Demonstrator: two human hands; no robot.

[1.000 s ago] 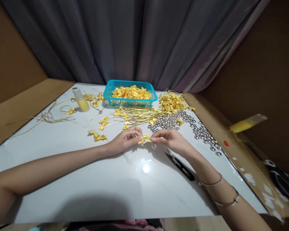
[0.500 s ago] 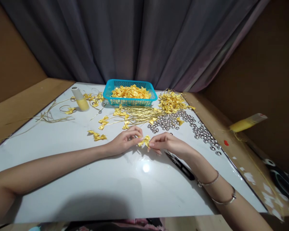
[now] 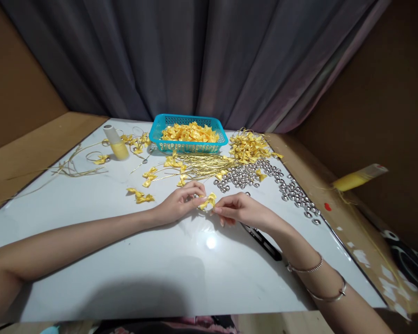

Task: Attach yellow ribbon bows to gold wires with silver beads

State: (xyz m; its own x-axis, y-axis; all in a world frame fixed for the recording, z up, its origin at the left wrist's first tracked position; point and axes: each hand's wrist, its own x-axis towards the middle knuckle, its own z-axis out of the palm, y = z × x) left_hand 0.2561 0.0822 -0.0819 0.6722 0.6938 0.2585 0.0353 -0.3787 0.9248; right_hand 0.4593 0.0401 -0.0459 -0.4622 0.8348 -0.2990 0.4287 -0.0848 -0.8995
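Between my two hands, just above the white table, is a small yellow ribbon bow (image 3: 208, 201). My left hand (image 3: 184, 200) pinches the bow's left side between thumb and fingers. From the right, my right hand (image 3: 236, 208) is closed at the bow's right edge, thumb against forefinger; what exactly lies in that pinch is too small to make out. A black cutter (image 3: 263, 243) lies partly under my right wrist. Loose yellow bows (image 3: 140, 196) rest left of my left hand, and gold cords (image 3: 209, 164) lie behind both hands.
A blue basket (image 3: 188, 147) of yellow bows stands at the back. Silver beads (image 3: 242, 176) spread to the right, beside a pile of corded bows (image 3: 251, 146). A bottle (image 3: 116, 144) stands back left. Black-handled scissors (image 3: 409, 260) lie far right.
The bow has turned slightly and shifted a little left between my fingers. My right hand has tilted slightly, its lower fingers curling in. My left hand has hardly moved.
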